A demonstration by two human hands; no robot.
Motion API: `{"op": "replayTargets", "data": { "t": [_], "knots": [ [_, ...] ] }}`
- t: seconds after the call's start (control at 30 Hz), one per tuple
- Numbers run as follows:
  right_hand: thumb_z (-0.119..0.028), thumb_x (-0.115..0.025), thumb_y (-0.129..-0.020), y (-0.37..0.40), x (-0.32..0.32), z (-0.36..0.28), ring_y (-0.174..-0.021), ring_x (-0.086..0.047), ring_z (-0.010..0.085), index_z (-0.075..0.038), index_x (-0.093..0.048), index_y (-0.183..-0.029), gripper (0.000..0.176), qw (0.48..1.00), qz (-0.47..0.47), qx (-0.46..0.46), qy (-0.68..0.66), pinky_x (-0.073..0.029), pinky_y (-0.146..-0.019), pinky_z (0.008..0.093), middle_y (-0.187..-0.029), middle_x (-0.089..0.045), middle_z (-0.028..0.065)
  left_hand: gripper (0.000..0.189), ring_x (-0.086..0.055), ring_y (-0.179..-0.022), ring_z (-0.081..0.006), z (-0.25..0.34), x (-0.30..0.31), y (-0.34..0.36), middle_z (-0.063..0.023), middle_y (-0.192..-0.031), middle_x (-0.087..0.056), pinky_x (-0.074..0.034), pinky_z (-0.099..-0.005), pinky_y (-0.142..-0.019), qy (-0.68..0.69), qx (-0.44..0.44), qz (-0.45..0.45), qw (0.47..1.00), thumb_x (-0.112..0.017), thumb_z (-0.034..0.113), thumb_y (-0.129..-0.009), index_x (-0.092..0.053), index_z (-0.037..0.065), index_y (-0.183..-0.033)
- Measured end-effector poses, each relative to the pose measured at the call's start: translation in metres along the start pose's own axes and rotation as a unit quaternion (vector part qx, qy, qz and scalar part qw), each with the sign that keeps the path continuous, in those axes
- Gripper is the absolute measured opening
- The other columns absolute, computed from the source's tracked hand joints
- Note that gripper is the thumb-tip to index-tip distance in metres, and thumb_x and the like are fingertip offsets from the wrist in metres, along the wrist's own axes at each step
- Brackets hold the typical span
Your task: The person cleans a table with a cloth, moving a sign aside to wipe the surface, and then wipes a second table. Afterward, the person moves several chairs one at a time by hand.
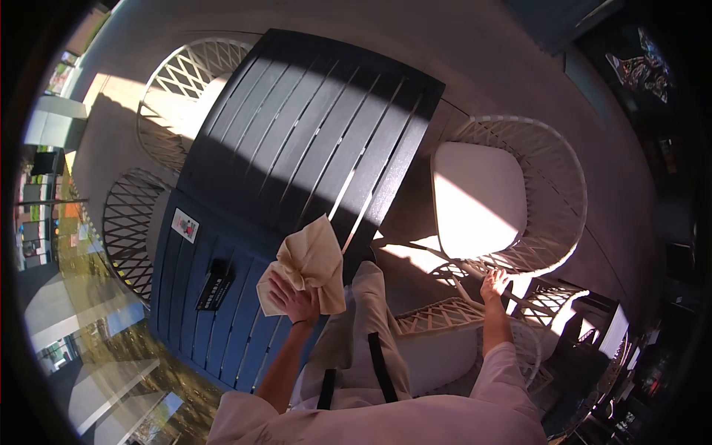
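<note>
My left hand (295, 302) presses a beige cloth (315, 256) against the slatted table, its fingers in the bunched fabric. The cloth spreads out past the fingertips, near the table's edge. Off to the right, my right hand (495, 284) is at the near rim of a woven chair (582, 193) with a white seat cushion (478, 200). Its fingers seem to curl over the rim, partly lost in the glare. Beneath the cloth lies the dark blue slatted table (297, 126), half in sun and half in shadow.
A white card with a picture (185, 225) and a small black sign (213, 291) are on the table's left part. Woven chairs (133, 230) stand along its far side. Another woven chair (437, 315) is close beside my legs.
</note>
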State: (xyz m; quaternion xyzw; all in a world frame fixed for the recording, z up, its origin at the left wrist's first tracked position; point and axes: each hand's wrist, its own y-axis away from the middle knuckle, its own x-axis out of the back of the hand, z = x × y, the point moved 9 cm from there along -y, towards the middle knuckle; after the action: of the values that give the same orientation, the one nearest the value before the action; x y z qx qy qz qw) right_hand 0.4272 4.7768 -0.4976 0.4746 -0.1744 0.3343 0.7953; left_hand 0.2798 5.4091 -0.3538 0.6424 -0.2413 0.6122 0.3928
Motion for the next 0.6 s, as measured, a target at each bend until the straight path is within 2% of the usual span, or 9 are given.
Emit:
{"op": "replayTargets", "data": {
  "t": [0.07, 0.13, 0.17, 0.2, 0.23, 0.37, 0.4, 0.53, 0.6],
  "knots": [
    [-0.022, -0.048, -0.091, -0.007, -0.014, -0.005, -0.143, -0.024, 0.0358, 0.000, -0.035, -0.145, 0.060, 1.000, 0.005, -0.011, -0.020, -0.016, -0.116, 0.0552, -0.149, -0.036, 0.0156, 0.086, 0.001, -0.146, -0.0462, 0.023, 0.002, -0.023, -0.0264, -0.159, -0.002, -0.005, -0.0618, -0.115, 0.023, 0.006, 0.030, 0.999, -0.044, 0.055, -0.092, -0.020, -0.003, -0.151],
    [-0.022, -0.054, -0.084, -0.006, -0.012, -0.030, -0.124, -0.046, 0.0389, 0.003, -0.049, -0.130, 0.052, 0.974, 0.208, 0.044, -0.071, -0.036, -0.104, 0.0525, -0.129, -0.051, 0.0247, 0.085, -0.001, -0.147, -0.0458, 0.049, 0.008, -0.048, -0.0263, -0.159, -0.003, -0.006, -0.0613, -0.115, 0.036, -0.004, 0.037, 0.999, -0.045, 0.055, -0.091, -0.025, -0.002, -0.150],
    [-0.021, -0.053, -0.087, 0.011, -0.004, -0.066, -0.112, -0.054, 0.0412, 0.005, -0.051, -0.123, 0.044, 0.892, 0.444, 0.085, -0.023, -0.045, -0.093, 0.0488, -0.122, -0.054, 0.0267, 0.084, -0.002, -0.147, -0.0456, 0.066, 0.015, -0.062, -0.0265, -0.159, -0.004, -0.006, -0.0610, -0.115, 0.044, -0.015, 0.031, 0.998, -0.045, 0.054, -0.091, -0.026, -0.002, -0.150],
    [-0.006, -0.058, -0.084, 0.029, 0.042, -0.102, -0.114, -0.055, 0.0379, 0.009, -0.058, -0.114, 0.034, 0.870, 0.421, 0.128, -0.223, -0.047, -0.095, 0.0465, -0.117, -0.058, 0.0278, 0.083, -0.003, -0.147, -0.0454, 0.080, 0.020, -0.074, -0.0268, -0.159, -0.005, -0.007, -0.0606, -0.115, 0.053, -0.026, 0.027, 0.998, -0.046, 0.054, -0.091, -0.028, -0.002, -0.150],
    [-0.006, -0.056, -0.088, 0.111, 0.169, -0.144, -0.115, -0.056, 0.0393, 0.008, -0.054, -0.122, 0.037, 0.840, 0.360, 0.221, -0.339, -0.045, -0.099, 0.0453, -0.125, -0.057, 0.0243, 0.083, -0.004, -0.147, -0.0453, 0.094, 0.020, -0.086, -0.0269, -0.159, -0.005, -0.007, -0.0602, -0.115, 0.057, -0.038, 0.023, 0.997, -0.046, 0.054, -0.091, -0.029, -0.001, -0.149],
    [-0.014, -0.052, -0.093, 0.243, 0.369, -0.292, -0.118, -0.055, 0.0389, -0.003, -0.043, -0.141, 0.050, 0.638, 0.312, 0.579, -0.400, -0.045, -0.100, 0.0448, -0.133, -0.053, 0.0212, 0.077, -0.007, -0.147, -0.0446, 0.137, 0.015, -0.122, -0.0258, -0.159, -0.008, -0.008, -0.0585, -0.116, 0.044, -0.048, 0.003, 0.998, -0.044, 0.051, -0.093, -0.028, 0.003, -0.151],
    [-0.018, -0.051, -0.094, 0.225, 0.367, -0.326, -0.121, -0.051, 0.0417, -0.004, -0.042, -0.142, 0.050, 0.716, 0.095, 0.538, -0.435, -0.043, -0.102, 0.0450, -0.136, -0.050, 0.0229, 0.076, -0.007, -0.147, -0.0446, 0.143, 0.006, -0.128, -0.0253, -0.159, -0.009, -0.008, -0.0585, -0.116, 0.028, -0.044, 0.013, 0.999, -0.044, 0.050, -0.093, -0.027, 0.005, -0.151],
    [-0.046, -0.055, -0.088, 0.142, 0.411, -0.364, -0.141, -0.031, 0.0373, -0.001, -0.039, -0.145, 0.074, 0.752, 0.294, 0.539, -0.240, -0.017, -0.118, 0.0502, -0.150, -0.037, 0.0214, 0.062, -0.009, -0.147, -0.0422, 0.145, 0.018, -0.156, -0.0203, -0.160, -0.012, -0.009, -0.0592, -0.117, 0.121, 0.010, 0.019, 0.992, -0.043, 0.044, -0.095, -0.039, 0.005, -0.144],
    [-0.046, -0.054, -0.088, 0.107, 0.441, -0.370, -0.141, -0.030, 0.0373, -0.001, -0.037, -0.146, 0.075, 0.775, 0.295, 0.549, -0.107, -0.017, -0.118, 0.0498, -0.152, -0.034, 0.0210, 0.058, -0.010, -0.147, -0.0413, 0.144, 0.014, -0.167, -0.0220, -0.158, -0.018, -0.009, -0.0591, -0.117, 0.126, 0.051, 0.062, 0.989, -0.045, 0.045, -0.095, -0.051, 0.001, -0.133]
  ]
}}
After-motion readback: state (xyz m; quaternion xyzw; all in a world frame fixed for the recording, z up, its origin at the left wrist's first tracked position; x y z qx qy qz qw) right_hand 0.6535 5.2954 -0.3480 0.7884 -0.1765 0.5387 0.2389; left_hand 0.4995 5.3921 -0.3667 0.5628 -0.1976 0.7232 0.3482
